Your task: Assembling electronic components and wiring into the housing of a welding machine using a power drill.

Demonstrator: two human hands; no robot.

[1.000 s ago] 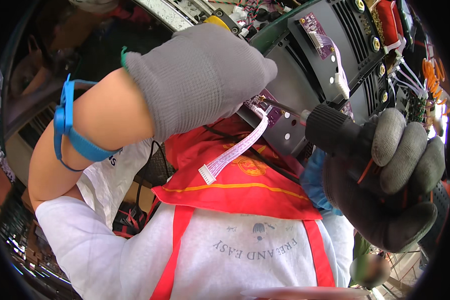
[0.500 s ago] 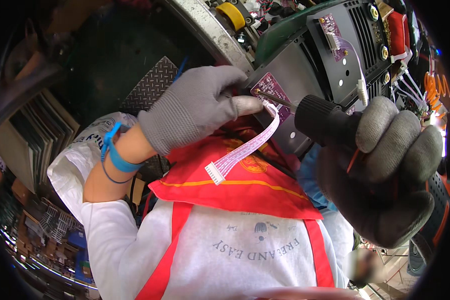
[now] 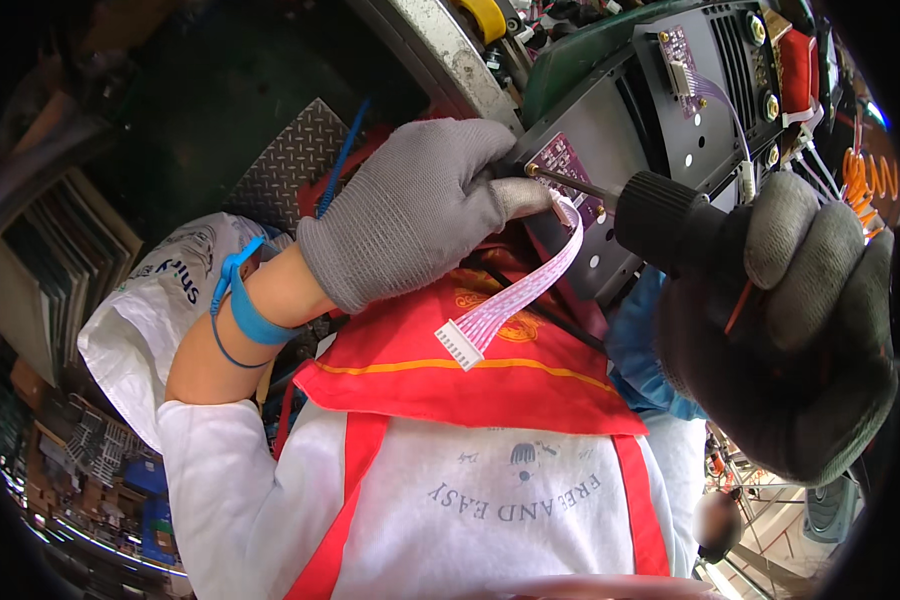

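Drawn back since a second ago, from over a dark grey flat metal panel (image 3: 610, 125) to the left edge of a small purple rectangular circuit board (image 3: 562, 155) lying on that panel: the left hand (image 3: 420, 205), in a grey knitted glove. In the head view, holds the digits of that hand partly apart, one pale tip beside the connector end of a white-and-lilac flat ribbon cable (image 3: 525, 285); cannot tell whether pinching or merely steadying. Clamps the right hand (image 3: 815, 290), in a dark grey fabric glove, firmly round a black cylindrical screwdriver with a ribbed collar (image 3: 660, 220). Runs its thin metal shaft (image 3: 577, 183) slantwise over the board to a round brass-coloured screw (image 3: 533, 170) at the upper left corner.

Might skid off the screw and score the board, through pushing at a slant or off its axis. Might jab the left glove as well, from resting so near the tip. Could strip the thread or strain the board by overturning. Could also tug the cable's seated end loose: dangling before a red cloth apron (image 3: 560, 400), with a white rectangular plug (image 3: 460, 345) hanging free, and so easy to catch with a careless pull of the left hand.
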